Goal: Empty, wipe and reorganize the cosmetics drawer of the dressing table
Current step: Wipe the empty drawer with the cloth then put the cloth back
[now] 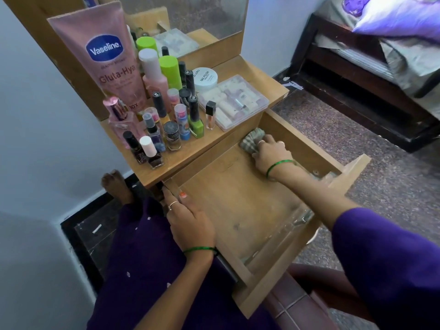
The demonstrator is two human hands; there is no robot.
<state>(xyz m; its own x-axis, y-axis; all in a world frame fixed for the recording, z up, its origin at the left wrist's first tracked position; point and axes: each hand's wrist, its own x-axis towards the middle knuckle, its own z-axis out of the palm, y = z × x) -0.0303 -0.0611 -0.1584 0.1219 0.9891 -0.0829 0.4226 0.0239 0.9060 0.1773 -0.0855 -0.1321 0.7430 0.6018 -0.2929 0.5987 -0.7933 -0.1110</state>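
Observation:
The wooden drawer (238,210) of the dressing table is pulled far out, its floor bare. My right hand (271,151) reaches into the far right corner, pressing a crumpled grey striped cloth (251,141) against the drawer floor. My left hand (188,220) grips the drawer's left side wall near the table's edge. On the tabletop (181,160) stand many cosmetics: a big pink Vaseline tube (107,60), several nail polish bottles (152,153), a perfume bottle (119,122), green-capped bottles (170,72), a white jar (205,78) and a clear plastic box (234,101) of small items.
A mirror (190,17) rises behind the tabletop. A dark-framed bed (371,75) with a purple pillow stands at the right across speckled floor. A white wall closes the left side. My bare foot (116,184) rests below the table; a reddish stool (297,306) sits under the drawer.

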